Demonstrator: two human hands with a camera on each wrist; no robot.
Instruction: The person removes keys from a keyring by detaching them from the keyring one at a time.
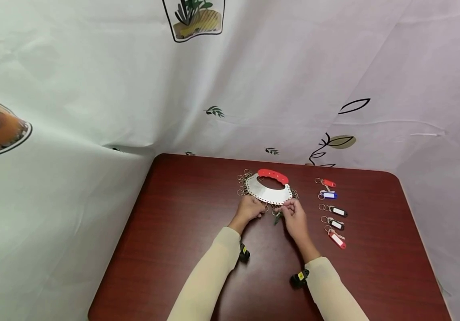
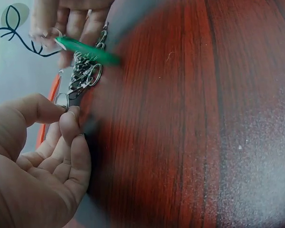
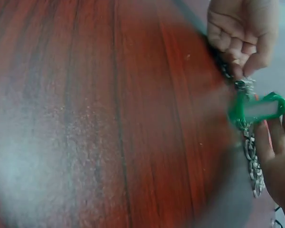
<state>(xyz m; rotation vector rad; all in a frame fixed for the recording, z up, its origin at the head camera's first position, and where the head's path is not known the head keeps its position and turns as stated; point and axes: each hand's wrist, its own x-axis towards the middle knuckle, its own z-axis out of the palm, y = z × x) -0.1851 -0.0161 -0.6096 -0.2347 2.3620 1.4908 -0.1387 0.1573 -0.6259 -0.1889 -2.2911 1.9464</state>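
A curved white key-holder plate (image 1: 267,192) with a red handle (image 1: 273,174) lies on the table, with many small metal clips along its outer edge. At its near edge, my left hand (image 1: 249,208) pinches one metal clip (image 2: 62,100) between thumb and forefinger, the other fingers curled. My right hand (image 1: 295,218) holds a green key tag (image 3: 262,109) by its metal ring, close to the plate's near right edge. The green tag hangs over the row of clips (image 2: 85,71) and is blurred. Whether its ring touches a clip I cannot tell.
Right of the plate, several tagged keys lie in a column: a red tag (image 1: 328,183), a blue tag (image 1: 328,195), a black tag (image 1: 338,211), another black tag (image 1: 336,224) and a red tag (image 1: 337,239). A patterned white curtain (image 1: 254,89) hangs behind the dark red table (image 1: 165,249).
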